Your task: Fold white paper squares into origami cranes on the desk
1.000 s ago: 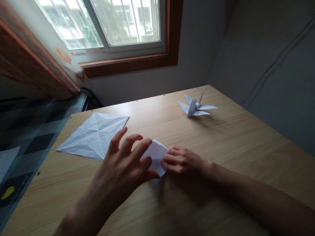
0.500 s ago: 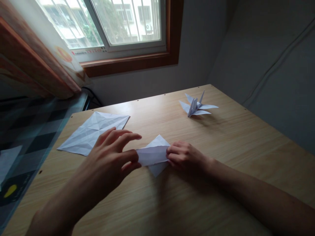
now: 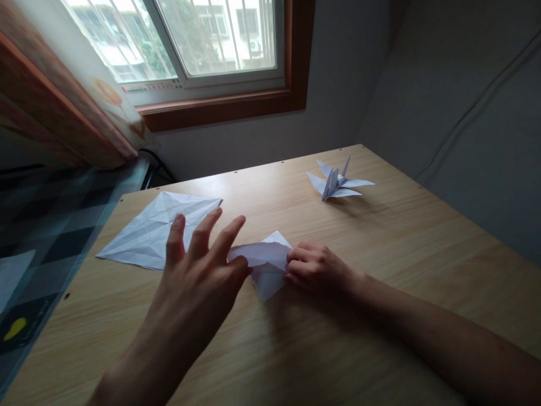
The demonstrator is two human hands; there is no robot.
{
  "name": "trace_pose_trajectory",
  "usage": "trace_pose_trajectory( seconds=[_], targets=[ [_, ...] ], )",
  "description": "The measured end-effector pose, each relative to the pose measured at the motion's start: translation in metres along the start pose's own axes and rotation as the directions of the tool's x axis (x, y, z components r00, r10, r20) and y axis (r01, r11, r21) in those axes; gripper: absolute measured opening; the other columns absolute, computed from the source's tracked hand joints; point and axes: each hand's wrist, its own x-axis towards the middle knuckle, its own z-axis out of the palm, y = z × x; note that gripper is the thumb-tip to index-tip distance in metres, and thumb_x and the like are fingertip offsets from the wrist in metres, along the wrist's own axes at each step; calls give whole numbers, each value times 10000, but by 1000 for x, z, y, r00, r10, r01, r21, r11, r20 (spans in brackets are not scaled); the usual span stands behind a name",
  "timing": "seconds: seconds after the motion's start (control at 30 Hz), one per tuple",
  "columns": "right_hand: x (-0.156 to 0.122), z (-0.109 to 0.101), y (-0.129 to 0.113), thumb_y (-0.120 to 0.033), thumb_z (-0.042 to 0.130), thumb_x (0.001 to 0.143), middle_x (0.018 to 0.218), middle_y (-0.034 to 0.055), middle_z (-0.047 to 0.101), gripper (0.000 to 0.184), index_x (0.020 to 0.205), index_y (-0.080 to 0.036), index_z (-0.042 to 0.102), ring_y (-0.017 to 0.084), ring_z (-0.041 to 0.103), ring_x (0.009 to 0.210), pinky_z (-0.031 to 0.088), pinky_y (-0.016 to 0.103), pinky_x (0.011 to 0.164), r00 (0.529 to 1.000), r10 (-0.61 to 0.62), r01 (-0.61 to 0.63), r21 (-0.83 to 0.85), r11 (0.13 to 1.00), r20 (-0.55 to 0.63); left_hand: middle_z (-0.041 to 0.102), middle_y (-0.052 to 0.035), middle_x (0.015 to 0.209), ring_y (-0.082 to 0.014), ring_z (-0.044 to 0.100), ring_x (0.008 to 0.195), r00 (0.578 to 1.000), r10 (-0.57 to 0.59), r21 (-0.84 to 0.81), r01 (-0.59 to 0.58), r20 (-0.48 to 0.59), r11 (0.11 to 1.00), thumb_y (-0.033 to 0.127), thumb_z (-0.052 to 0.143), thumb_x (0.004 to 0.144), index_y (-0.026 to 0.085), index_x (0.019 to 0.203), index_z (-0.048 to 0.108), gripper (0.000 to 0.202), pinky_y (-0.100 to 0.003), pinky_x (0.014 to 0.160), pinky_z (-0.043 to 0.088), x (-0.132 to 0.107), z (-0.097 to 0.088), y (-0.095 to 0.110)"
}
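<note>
Pinching a folded white paper diamond point(image 3: 269, 279) in closed left hand point(image 3: 206, 279) and right hand point(image 3: 318, 268) grips, perhaps risking crooked creases by tugging unevenly.

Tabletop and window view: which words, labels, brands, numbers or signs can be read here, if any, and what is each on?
Nothing is readable.
Window frame, lower edge: red and dark marks like lettering, too small and blurred.
Checked cloth, beside the yellow shape: faint marks, perhaps lettering, too small.
Paper crane, creased sheet, folded paper between the hands: no writing visible.
</note>
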Motion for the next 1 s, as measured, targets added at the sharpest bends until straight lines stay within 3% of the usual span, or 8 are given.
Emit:
trace_pose_trajectory(
  seconds=[0.3, 0.47, 0.57, 0.67, 0.73, 0.8, 0.9, 1.0],
  targets=[
    [-1, 1, 0, -234, 570, 919, 843, 77, 646, 160, 782, -160, 605, 184, 573, 811, 461, 289, 734, 963, 268, -269, 101, 958, 27, 624, -84, 1240, -363, 489, 1262, 990, -59, -16, 57, -127, 998, 266, 637, 863, 193, 591, 585, 287, -709, 1095, 230, 5, 16, 10],
    [0, -1, -2, -185, 575, 905, 839, 68, 637, 100, 810, -163, 597, 183, 566, 812, 444, 282, 722, 947, 319, -321, 100, 942, 35, 576, -109, 1326, -343, 451, 1310, 982, 2, 83, 14, -189, 996, 174, 658, 834, 213, 890, 638, 71, -665, 1101, 263, 1, 27, 12],
    [1, -1, -2, -156, 554, 908, 843, 68, 635, 115, 805, -164, 606, 183, 564, 808, 435, 281, 719, 950, 311, -313, 78, 947, 36, 605, -110, 1280, -319, 447, 1309, 929, 127, 91, -101, -349, 991, 107, 701, 773, 211, 1043, 623, 300, -589, 1102, 293, -7, 32, 18],
    [1, 0, -3, -143, 556, 901, 838, 59, 631, 113, 811, -166, 621, 178, 563, 800, 430, 276, 721, 944, 327, -329, 54, 943, 43, 694, -76, 1010, -231, 592, 1016, 816, 325, 31, -354, -478, 935, 124, 686, 777, 175, 996, 657, 227, -397, 940, 449, -15, 42, 27],
    [1, 0, -3, -148, 580, 888, 838, 55, 632, 90, 815, -166, 629, 177, 561, 796, 429, 275, 719, 935, 351, -353, 33, 935, 50, 698, -62, 874, -188, 601, 784, 843, 411, -44, -453, -346, 891, 135, 599, 835, 148, 949, 664, 132, -344, 746, 485, -16, 54, 33],
    [1, 0, -3, -164, 603, 877, 849, 60, 636, 72, 813, -166, 635, 181, 559, 805, 430, 278, 719, 929, 366, -366, 7, 930, 54, 702, -81, 861, -185, 600, 707, 909, 367, -93, -390, -198, 916, 214, 575, 881, 126, 1002, 661, 172, -337, 671, 491, -16, 67, 35],
    [1, -2, -2, -184, 593, 890, 858, 70, 643, 103, 803, -164, 647, 189, 554, 830, 435, 288, 739, 932, 361, -361, -6, 933, 44, 690, -170, 1072, -275, 647, 915, 961, 276, -167, -278, -32, 946, 362, 576, 891, 99, 1093, 640, 338, -410, 786, 525, -13, 81, 34],
    [0, -4, -1, -157, 561, 889, 827, 76, 638, 152, 771, -153, 656, 191, 551, 805, 437, 300, 736, 943, 330, -331, 7, 944, 36, 641, -204, 1200, -314, 626, 1035, 973, 190, -232, -157, 131, 960, 413, 609, 860, 109, 1184, 599, 445, -445, 868, 511, -12, 84, 29]
  ],
)
